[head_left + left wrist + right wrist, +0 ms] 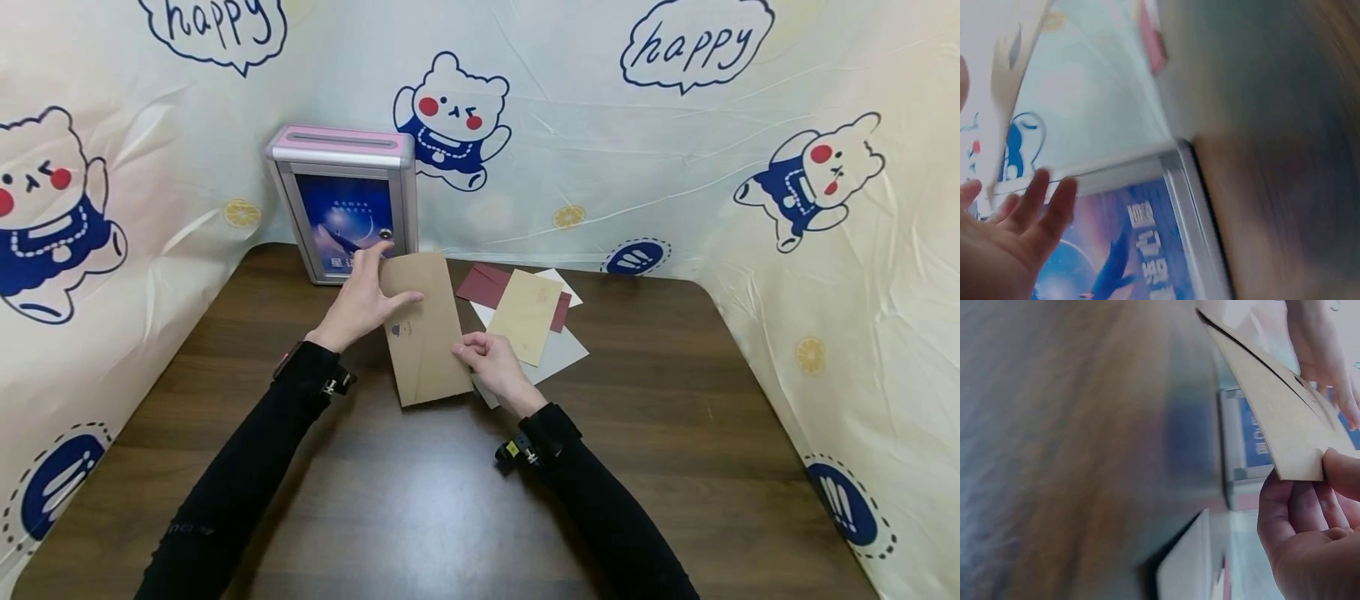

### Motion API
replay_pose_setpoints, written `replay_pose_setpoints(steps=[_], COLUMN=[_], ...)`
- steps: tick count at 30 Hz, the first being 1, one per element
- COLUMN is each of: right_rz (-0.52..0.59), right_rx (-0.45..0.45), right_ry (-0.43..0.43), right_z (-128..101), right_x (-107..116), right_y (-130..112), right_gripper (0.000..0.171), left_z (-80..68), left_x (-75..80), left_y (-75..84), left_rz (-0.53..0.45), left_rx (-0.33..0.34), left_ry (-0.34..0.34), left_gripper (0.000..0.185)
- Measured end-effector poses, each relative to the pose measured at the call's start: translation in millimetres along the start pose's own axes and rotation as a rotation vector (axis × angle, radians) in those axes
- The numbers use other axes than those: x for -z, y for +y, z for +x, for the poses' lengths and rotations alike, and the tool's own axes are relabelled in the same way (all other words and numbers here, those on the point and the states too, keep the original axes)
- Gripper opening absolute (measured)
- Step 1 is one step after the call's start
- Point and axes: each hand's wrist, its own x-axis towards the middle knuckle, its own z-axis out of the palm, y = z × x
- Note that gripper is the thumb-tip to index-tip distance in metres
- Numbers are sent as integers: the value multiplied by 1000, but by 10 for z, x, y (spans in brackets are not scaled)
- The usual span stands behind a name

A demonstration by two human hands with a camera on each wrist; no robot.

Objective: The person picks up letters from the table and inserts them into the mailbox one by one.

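envelope (427,333) (brown) held lengthwise, pointing toward box (342,204).

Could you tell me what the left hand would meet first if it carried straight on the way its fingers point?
Probably the pink-topped box: the left hand, on the brown envelope, points up toward its front, though depth is unclear.

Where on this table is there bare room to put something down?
The near half of the table before both arms is bare, as is the right side past the loose envelopes. It is crowded between the box, the brown envelope, the left hand and the right hand.
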Motion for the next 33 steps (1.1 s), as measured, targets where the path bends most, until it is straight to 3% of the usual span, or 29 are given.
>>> replay_pose_setpoints(steps=[6,10,19,25,33], right_rz=[139,193,193,191,250], right_rx=[-5,-8,18,44,57], right_ry=[65,90,131,157,170], right_z=[30,59,91,94,103], right_x=[101,166,135,155,220], right_y=[-135,-222,-287,-318,-389], right_gripper=[23,25,26,24,25], left_z=[-50,-100,-134,-184,-241], left_x=[-38,-75,-115,-158,-162], left_y=[50,115,234,243,284], left_rz=[-483,-648,-674,-649,-641], left_rx=[123,178,194,150,147], left_ry=[-48,-72,-39,17,28], left_gripper=[96,79,52,24,20])
